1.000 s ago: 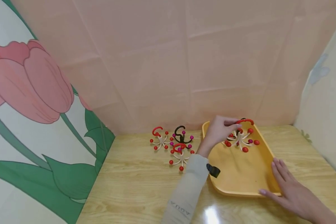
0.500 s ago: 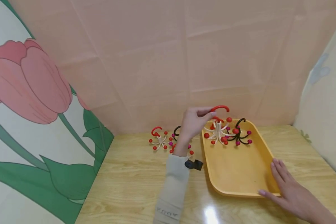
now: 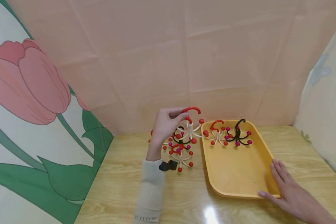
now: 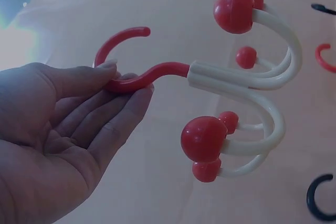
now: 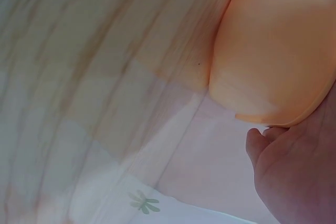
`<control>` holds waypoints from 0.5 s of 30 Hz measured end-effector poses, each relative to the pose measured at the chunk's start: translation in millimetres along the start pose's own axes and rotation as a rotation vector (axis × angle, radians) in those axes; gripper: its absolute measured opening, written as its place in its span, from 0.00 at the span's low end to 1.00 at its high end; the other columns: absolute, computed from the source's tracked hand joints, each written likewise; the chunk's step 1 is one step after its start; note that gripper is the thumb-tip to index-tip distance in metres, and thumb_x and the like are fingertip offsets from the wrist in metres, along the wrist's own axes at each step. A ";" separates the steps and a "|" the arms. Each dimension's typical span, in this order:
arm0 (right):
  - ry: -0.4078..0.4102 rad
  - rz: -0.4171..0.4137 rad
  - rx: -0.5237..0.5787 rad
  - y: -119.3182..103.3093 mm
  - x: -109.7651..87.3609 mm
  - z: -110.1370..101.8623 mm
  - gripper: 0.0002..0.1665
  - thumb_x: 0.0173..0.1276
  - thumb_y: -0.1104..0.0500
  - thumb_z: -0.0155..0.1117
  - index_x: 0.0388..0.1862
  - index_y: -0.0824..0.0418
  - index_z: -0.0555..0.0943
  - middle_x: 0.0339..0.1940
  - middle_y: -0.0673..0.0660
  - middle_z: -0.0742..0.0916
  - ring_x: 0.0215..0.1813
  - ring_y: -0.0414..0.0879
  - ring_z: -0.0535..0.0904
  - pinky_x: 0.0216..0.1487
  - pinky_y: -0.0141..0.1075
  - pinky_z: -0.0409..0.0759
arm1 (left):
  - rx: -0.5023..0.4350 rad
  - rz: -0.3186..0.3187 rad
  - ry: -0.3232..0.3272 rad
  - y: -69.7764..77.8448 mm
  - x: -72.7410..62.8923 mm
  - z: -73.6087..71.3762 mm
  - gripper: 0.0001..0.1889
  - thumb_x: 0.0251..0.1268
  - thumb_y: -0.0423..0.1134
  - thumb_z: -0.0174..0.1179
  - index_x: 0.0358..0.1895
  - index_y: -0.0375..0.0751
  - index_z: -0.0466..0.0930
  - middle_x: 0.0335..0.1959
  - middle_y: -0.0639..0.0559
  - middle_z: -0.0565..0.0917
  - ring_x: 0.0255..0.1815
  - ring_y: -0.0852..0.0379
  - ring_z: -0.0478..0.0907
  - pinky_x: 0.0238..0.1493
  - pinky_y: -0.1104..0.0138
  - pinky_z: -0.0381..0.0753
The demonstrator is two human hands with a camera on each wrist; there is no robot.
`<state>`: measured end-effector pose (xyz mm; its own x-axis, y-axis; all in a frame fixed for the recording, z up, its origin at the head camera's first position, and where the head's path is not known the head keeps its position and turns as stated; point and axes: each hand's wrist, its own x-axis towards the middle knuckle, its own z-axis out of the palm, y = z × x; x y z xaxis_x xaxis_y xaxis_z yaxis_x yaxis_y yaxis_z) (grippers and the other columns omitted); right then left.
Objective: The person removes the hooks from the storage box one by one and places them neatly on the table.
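My left hand [image 3: 168, 123] pinches the red top hook of a white multi-prong hook hanger [image 3: 190, 130] with red ball tips. The left wrist view shows thumb and fingertips on the curved red hook of this hanger [image 4: 236, 80]. It hangs upright in the air, between the table group and the yellow tray [image 3: 235, 196]. My right hand [image 3: 292, 193] rests at the tray's near right corner, fingers along the outer wall and thumb at the front rim. Inside the tray, at its far end, stand a white hanger [image 3: 218, 135] and a black hanger [image 3: 238, 134] with magenta balls.
Left of the tray, a white hanger [image 3: 180, 158] and a black hanger [image 3: 180, 142] stand on the wooden table [image 3: 123, 186]. Another white hanger [image 3: 165, 143] is partly hidden behind my left hand. A pink cloth [image 3: 145, 77] hangs behind the table.
My left hand has lifted the white hanger from the tray's far end and carried it left, beyond the tray's left rim. The right hand has stayed at the tray's corner.
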<state>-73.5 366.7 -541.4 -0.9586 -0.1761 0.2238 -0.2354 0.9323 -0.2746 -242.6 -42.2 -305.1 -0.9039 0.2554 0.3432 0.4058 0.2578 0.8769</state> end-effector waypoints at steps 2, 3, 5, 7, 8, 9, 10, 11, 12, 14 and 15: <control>0.010 -0.007 0.000 -0.5 -0.7 1.1 0.68 0.69 0.39 0.72 0.87 0.69 0.41 0.89 0.60 0.36 0.87 0.43 0.19 0.66 0.22 0.16 | 0.006 -0.015 0.015 -3.6 -6.2 -10.7 0.11 0.71 0.40 0.70 0.52 0.43 0.92 0.44 0.42 0.94 0.35 0.61 0.87 0.26 0.73 0.73; 0.016 -0.010 0.001 -0.6 -0.7 1.4 0.68 0.69 0.39 0.73 0.87 0.69 0.41 0.89 0.60 0.36 0.88 0.44 0.20 0.67 0.21 0.15 | 0.007 -0.023 0.022 -5.3 -9.4 -16.2 0.11 0.71 0.40 0.70 0.52 0.43 0.92 0.44 0.42 0.94 0.33 0.62 0.85 0.24 0.73 0.70; 0.012 -0.008 0.000 -1.4 -0.8 2.0 0.68 0.69 0.39 0.72 0.87 0.69 0.41 0.89 0.60 0.36 0.87 0.43 0.19 0.67 0.22 0.16 | 0.014 -0.033 0.037 -8.8 -16.3 -27.6 0.10 0.71 0.40 0.70 0.51 0.44 0.92 0.44 0.42 0.94 0.31 0.63 0.83 0.23 0.72 0.68; 0.018 -0.013 0.004 -1.3 -0.1 1.5 0.69 0.69 0.39 0.73 0.87 0.69 0.41 0.89 0.60 0.36 0.88 0.45 0.20 0.68 0.22 0.16 | 0.024 -0.035 0.054 -13.5 -22.9 -38.5 0.10 0.71 0.40 0.70 0.52 0.45 0.92 0.44 0.42 0.94 0.31 0.62 0.83 0.24 0.73 0.71; 0.022 -0.016 0.006 -1.1 0.5 0.9 0.69 0.68 0.39 0.73 0.87 0.69 0.41 0.90 0.59 0.36 0.88 0.46 0.21 0.69 0.23 0.16 | 0.021 -0.038 0.062 -16.2 -25.9 -43.4 0.11 0.71 0.40 0.70 0.52 0.45 0.92 0.44 0.42 0.94 0.31 0.61 0.84 0.24 0.73 0.70; 0.020 -0.015 0.009 -1.2 1.0 0.5 0.69 0.69 0.39 0.73 0.87 0.68 0.41 0.89 0.58 0.36 0.88 0.46 0.21 0.69 0.23 0.16 | 0.013 -0.044 0.071 -19.1 -28.8 -48.0 0.11 0.71 0.40 0.71 0.52 0.45 0.92 0.44 0.43 0.94 0.33 0.61 0.86 0.25 0.73 0.72; 0.019 -0.014 0.012 -1.3 1.7 -0.1 0.69 0.69 0.39 0.73 0.87 0.68 0.40 0.89 0.57 0.35 0.88 0.47 0.21 0.69 0.24 0.16 | 0.001 -0.042 0.079 -22.4 -31.8 -52.3 0.11 0.70 0.40 0.71 0.52 0.44 0.92 0.44 0.43 0.94 0.35 0.57 0.88 0.26 0.73 0.73; 0.018 -0.014 0.017 -1.2 2.1 -0.6 0.69 0.69 0.39 0.73 0.87 0.67 0.40 0.89 0.56 0.35 0.88 0.47 0.21 0.70 0.24 0.16 | -0.004 -0.042 0.086 -26.1 -34.8 -56.3 0.12 0.70 0.40 0.71 0.53 0.43 0.92 0.45 0.42 0.94 0.37 0.56 0.90 0.28 0.74 0.76; 0.025 -0.019 0.023 -0.7 2.9 -1.3 0.69 0.68 0.40 0.73 0.87 0.67 0.40 0.89 0.57 0.36 0.89 0.48 0.22 0.71 0.23 0.16 | -0.007 -0.045 0.096 -30.2 -37.9 -59.8 0.12 0.70 0.40 0.71 0.53 0.42 0.92 0.45 0.43 0.94 0.41 0.56 0.91 0.31 0.73 0.79; 0.026 -0.022 0.026 -0.4 2.7 -0.9 0.69 0.68 0.40 0.74 0.87 0.67 0.40 0.89 0.57 0.36 0.89 0.48 0.22 0.70 0.22 0.16 | -0.021 -0.073 0.113 -38.6 -44.6 -65.8 0.13 0.70 0.41 0.71 0.54 0.42 0.91 0.46 0.43 0.94 0.45 0.51 0.92 0.37 0.69 0.86; 0.028 -0.026 0.026 -0.1 2.4 -0.4 0.69 0.68 0.40 0.74 0.87 0.67 0.40 0.90 0.57 0.36 0.89 0.48 0.22 0.71 0.22 0.16 | -0.025 -0.087 0.118 -43.3 -48.1 -68.6 0.14 0.70 0.41 0.71 0.54 0.41 0.91 0.47 0.42 0.93 0.47 0.48 0.92 0.41 0.67 0.88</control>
<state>-75.8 366.3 -540.5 -0.9474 -0.1908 0.2569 -0.2644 0.9190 -0.2924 -226.0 -129.6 -336.5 -0.9458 0.1214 0.3011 0.3227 0.2503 0.9128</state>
